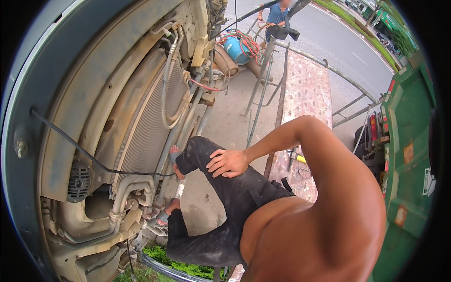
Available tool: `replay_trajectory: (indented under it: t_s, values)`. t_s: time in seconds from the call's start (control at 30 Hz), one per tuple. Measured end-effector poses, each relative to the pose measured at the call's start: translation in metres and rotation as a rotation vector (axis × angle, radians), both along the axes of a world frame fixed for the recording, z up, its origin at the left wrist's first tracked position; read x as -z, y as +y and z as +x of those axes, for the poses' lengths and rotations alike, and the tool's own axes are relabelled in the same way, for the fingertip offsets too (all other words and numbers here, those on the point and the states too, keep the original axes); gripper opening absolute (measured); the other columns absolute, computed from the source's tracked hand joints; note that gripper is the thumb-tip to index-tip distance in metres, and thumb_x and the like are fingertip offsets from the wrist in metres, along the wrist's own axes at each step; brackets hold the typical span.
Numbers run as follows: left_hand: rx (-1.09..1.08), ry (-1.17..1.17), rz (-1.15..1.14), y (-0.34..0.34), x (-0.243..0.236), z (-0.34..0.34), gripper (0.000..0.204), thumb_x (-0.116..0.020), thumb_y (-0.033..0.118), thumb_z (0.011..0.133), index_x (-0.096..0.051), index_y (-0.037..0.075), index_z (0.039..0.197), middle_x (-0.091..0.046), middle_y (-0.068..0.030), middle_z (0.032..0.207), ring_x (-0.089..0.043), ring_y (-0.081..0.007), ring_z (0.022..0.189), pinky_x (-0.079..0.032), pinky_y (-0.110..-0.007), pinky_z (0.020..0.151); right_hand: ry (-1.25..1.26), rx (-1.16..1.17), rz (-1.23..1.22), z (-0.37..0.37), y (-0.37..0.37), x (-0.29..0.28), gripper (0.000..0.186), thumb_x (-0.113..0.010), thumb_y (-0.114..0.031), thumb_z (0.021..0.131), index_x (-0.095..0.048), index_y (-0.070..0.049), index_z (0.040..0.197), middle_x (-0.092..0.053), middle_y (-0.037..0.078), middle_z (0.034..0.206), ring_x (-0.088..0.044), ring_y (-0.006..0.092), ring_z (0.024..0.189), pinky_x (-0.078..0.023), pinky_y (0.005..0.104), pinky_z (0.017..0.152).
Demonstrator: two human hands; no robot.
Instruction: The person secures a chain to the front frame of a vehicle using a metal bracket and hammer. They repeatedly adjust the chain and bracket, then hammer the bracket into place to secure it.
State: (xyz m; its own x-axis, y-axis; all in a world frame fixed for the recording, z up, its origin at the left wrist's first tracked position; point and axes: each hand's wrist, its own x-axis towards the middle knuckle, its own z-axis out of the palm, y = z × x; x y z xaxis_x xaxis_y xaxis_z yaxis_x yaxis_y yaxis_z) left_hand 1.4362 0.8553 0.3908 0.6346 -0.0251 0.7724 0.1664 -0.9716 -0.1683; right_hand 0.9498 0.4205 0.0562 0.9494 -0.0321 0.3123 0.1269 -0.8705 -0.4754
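Observation:
My right hand lies palm down on my right thigh, over the black trousers. Its fingers are spread and it holds nothing. My left hand is out of view. In front of me is the exposed front of a vehicle, with a finned radiator, bent metal pipes and a round slotted black part. A thin black cable stretches across it. My feet, in sandals, rest on low pipework at the vehicle. Behind my right arm, a tool with a yellow grip lies on a stained plank.
Metal scaffold rails run along the plank. Farther off, a blue tank stands under tangled red hoses, near a person in a blue shirt. A green truck body is at right; green plants grow below.

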Motion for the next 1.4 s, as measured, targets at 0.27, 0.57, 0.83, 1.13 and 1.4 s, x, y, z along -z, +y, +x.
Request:
replay_trajectory:
  t_s: [0.27,0.57,0.83,1.13,1.4]
  values:
    - [0.194,-0.028,0.015,-0.008,-0.003,-0.010,0.044,-0.043,0.043,0.104,-0.070,0.010,0.113,-0.072,-0.0181,0.083,-0.068,-0.0390,0.068,-0.052,-0.050,0.056,0.017,0.006,-0.003,-0.001,-0.001,0.000,0.032,-0.053,-0.021,0.093,-0.067,-0.008,0.118,-0.059,0.011,0.130,-0.046,0.0269,0.134,-0.026,0.0516,0.114]
    - [0.148,0.106,-0.074,0.080,0.020,0.095,0.053,-0.036,0.050,0.106,-0.057,0.011,0.135,-0.068,-0.0190,0.118,-0.069,-0.0339,0.097,-0.057,-0.043,0.073,0.068,0.018,-0.005,0.000,0.002,-0.005,0.034,-0.055,-0.018,0.090,-0.068,-0.008,0.119,-0.059,0.011,0.131,-0.046,0.0264,0.136,-0.028,0.0520,0.114]
    - [-0.052,0.249,-0.142,0.029,-0.004,0.016,0.064,-0.027,0.064,0.102,-0.055,0.022,0.141,-0.069,-0.0116,0.123,-0.068,-0.0373,0.102,-0.055,-0.050,0.079,0.146,0.017,-0.017,0.008,-0.001,-0.014,0.035,-0.056,-0.019,0.088,-0.066,-0.010,0.120,-0.058,0.010,0.132,-0.045,0.0259,0.137,-0.027,0.0524,0.115]
    - [0.020,0.167,-0.145,0.020,-0.001,0.003,0.054,-0.030,0.057,0.104,-0.065,0.021,0.122,-0.074,-0.0121,0.094,-0.069,-0.0413,0.084,-0.051,-0.054,0.068,0.210,0.015,-0.049,0.018,0.004,-0.027,0.039,-0.054,-0.019,0.086,-0.066,-0.008,0.122,-0.058,0.013,0.132,-0.047,0.0303,0.134,-0.025,0.0525,0.114]
    - [0.071,0.118,-0.147,0.015,-0.008,-0.007,0.037,-0.041,0.043,0.105,-0.061,0.013,0.102,-0.069,-0.0169,0.076,-0.067,-0.0407,0.071,-0.050,-0.052,0.060,0.163,0.017,-0.028,0.023,0.019,-0.033,0.038,-0.053,-0.025,0.085,-0.068,-0.008,0.116,-0.060,0.014,0.126,-0.049,0.0333,0.128,-0.025,0.0536,0.112]
